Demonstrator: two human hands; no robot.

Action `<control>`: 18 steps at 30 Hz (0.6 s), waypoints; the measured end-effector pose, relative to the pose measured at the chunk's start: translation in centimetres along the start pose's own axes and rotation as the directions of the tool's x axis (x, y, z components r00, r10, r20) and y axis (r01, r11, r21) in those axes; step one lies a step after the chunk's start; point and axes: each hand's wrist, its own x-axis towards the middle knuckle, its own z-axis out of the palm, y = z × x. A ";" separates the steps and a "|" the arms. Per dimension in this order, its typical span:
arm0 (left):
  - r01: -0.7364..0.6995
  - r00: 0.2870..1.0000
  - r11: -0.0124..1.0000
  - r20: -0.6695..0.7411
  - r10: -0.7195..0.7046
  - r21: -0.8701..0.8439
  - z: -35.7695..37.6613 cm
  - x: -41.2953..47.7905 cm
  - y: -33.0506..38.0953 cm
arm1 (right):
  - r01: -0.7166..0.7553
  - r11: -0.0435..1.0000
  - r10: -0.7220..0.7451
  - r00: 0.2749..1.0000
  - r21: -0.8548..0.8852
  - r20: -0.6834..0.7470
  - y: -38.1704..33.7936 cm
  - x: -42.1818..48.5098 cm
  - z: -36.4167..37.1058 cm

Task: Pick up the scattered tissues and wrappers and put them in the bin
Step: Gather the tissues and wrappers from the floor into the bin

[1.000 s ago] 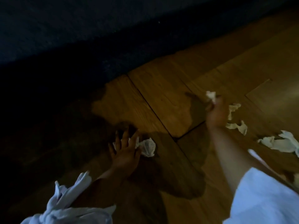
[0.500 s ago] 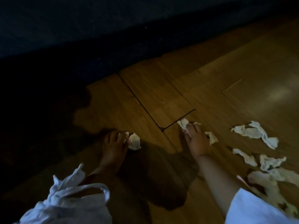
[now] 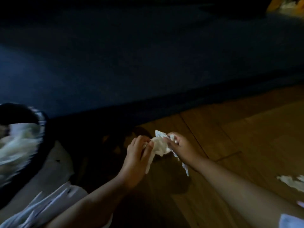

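My left hand (image 3: 136, 155) and my right hand (image 3: 181, 148) meet above the wooden floor, and together they hold a bunch of crumpled white tissues (image 3: 160, 145) between them. Strips of tissue hang down from both hands. The black bin (image 3: 41, 129) stands at the left edge, blurred, with pale crumpled paper inside it. More white tissues (image 3: 292, 183) lie on the floor at the right edge.
A dark blue piece of furniture (image 3: 148, 63) fills the upper half of the view, and its base meets the wooden floor (image 3: 246, 137). White cloth (image 3: 49, 203) of my clothing lies at the lower left. The scene is dim.
Both hands lifted off the floor with their tissues and came together. The view swung left, bringing the bin into sight and pushing the scattered tissues to the right edge.
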 end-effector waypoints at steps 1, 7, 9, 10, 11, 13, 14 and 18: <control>0.014 0.998 0.998 -0.059 -0.017 -0.059 -2.2 -0.8 0.6 | 0.027 1.000 -0.027 0.999 0.011 0.027 -2.5 0.6 1.4; -0.189 0.864 0.966 -0.498 0.078 -0.176 -15.2 -6.7 3.2 | 0.199 0.977 -0.209 0.963 0.072 0.172 -16.1 4.0 11.2; -0.221 0.791 0.958 -0.608 0.068 -0.181 -19.2 -8.4 3.1 | 0.256 0.958 -0.278 0.940 0.130 0.197 -19.9 5.1 15.2; -0.231 0.751 0.959 -0.657 0.069 -0.164 -21.1 -9.2 3.0 | 0.278 0.949 -0.303 0.934 0.152 0.188 -21.6 5.6 17.3; -0.242 0.708 0.960 -0.701 0.078 -0.138 -23.0 -9.8 2.8 | 0.293 0.941 -0.321 0.931 0.167 0.172 -23.1 6.1 19.4; -0.256 0.626 0.960 -0.776 0.073 -0.116 -26.2 -10.8 2.0 | 0.288 0.934 -0.320 0.938 0.212 0.132 -25.1 7.0 23.7; -0.256 0.589 0.960 -0.806 0.065 -0.109 -27.5 -11.1 1.6 | 0.265 0.935 -0.301 0.945 0.237 0.129 -25.7 7.4 25.6; -0.043 0.579 0.999 -0.815 0.039 0.018 -30.9 -11.1 -1.5 | 0.228 0.973 -0.223 0.927 0.019 0.302 -24.9 9.1 31.7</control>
